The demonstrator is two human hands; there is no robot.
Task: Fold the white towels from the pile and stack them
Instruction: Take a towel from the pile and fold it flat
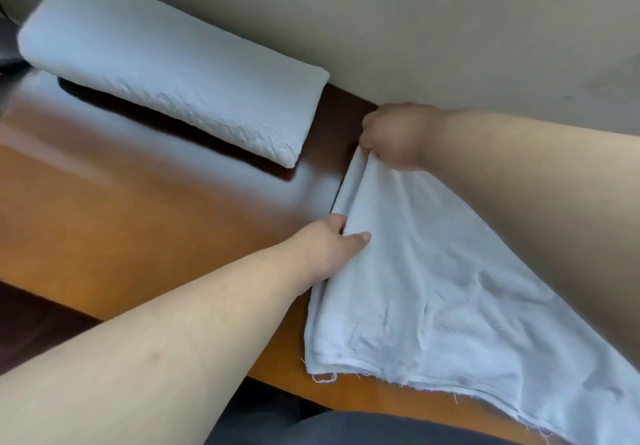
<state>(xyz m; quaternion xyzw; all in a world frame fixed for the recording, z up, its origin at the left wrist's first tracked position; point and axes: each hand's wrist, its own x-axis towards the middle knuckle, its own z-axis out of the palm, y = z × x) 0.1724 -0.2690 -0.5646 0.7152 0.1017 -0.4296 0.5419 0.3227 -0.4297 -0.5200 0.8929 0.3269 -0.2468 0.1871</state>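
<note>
the white towel (450, 292) lies on the wooden table (121, 209), and its left edge runs away from the person. the left hand (329, 240) pinches that edge near the body, and the right hand (394, 136) grips its far end, fingers curled. the folded towel (166, 63) waits well apart on the left, so i think the left hand is nearer to it.

Your left hand (330, 242) and right hand (393, 136) pinch the white towel's (433, 292) left edge on the wooden table (138, 209); folded towel (166, 63) lies beyond.
</note>
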